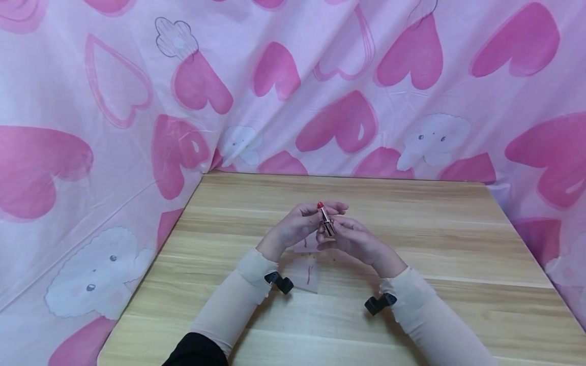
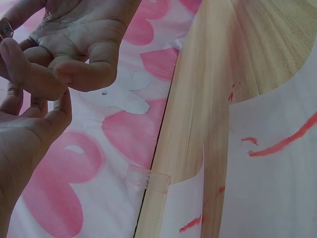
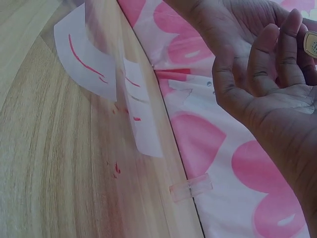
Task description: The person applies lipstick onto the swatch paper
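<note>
A lipstick (image 1: 327, 223) with a shiny metallic tube and its red bullet exposed is held up over the table, between both hands. My right hand (image 1: 354, 241) grips its lower part, thumb on the near side and fingers curled beneath. The thumb of my left hand (image 1: 295, 226) meets the tube from the left, while other left fingers extend behind it; its index finger's contact is partly hidden. In the right wrist view the round label on the lipstick base (image 3: 311, 44) shows at the right edge, beside curled fingers. The lipstick's cap is not in view.
White paper sheets (image 1: 304, 274) with red strokes lie on the wooden table (image 1: 220, 315) below the hands. Small red smears (image 3: 117, 168) mark the wood near them. Clear tape (image 2: 148, 178) crosses the table edge. A pink heart-patterned curtain (image 1: 284, 122) hangs behind and beside the table.
</note>
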Motion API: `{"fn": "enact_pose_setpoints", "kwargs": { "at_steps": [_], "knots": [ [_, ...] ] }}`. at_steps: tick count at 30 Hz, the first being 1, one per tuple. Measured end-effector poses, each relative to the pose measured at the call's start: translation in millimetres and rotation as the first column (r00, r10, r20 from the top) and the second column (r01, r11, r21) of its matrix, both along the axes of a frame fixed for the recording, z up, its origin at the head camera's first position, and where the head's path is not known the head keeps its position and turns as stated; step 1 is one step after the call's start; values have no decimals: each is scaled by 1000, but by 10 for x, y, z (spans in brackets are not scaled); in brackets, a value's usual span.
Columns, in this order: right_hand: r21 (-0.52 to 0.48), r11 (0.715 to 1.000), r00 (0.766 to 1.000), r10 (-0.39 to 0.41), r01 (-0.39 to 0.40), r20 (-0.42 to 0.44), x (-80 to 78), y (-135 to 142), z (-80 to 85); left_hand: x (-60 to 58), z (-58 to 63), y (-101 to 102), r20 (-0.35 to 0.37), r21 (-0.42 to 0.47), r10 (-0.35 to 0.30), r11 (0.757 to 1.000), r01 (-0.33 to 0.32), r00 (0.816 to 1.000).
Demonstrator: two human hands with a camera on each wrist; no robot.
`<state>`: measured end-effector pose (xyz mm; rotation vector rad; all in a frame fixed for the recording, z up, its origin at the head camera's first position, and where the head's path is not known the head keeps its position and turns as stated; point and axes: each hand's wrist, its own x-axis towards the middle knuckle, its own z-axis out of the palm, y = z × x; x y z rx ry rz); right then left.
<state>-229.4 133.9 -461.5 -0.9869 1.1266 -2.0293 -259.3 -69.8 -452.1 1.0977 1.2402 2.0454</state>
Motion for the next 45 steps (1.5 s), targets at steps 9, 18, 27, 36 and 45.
{"fn": "enact_pose_setpoints", "kwargs": {
  "at_steps": [9,18,27,36,45],
  "knots": [
    [-7,1000,1000,12,-12,-16,-4,-6,-2,-1,0,3,-3,-15,17,1000,-17,1000],
    [22,1000,999,0,1,-39,-7,17,-4,-5,-9,6,-9,-32,59,998,-59,998],
    [94,988,991,-117,124,-71,27,14,16,-1,-19,2,-18,-85,141,986,-142,990],
    [138,971,975,-175,194,-138,36,18,25,-5,-35,5,-24,-76,183,980,-184,983],
    [187,936,945,-261,298,-197,41,13,21,9,-22,1,2,-108,237,966,-235,972]
  ]
}}
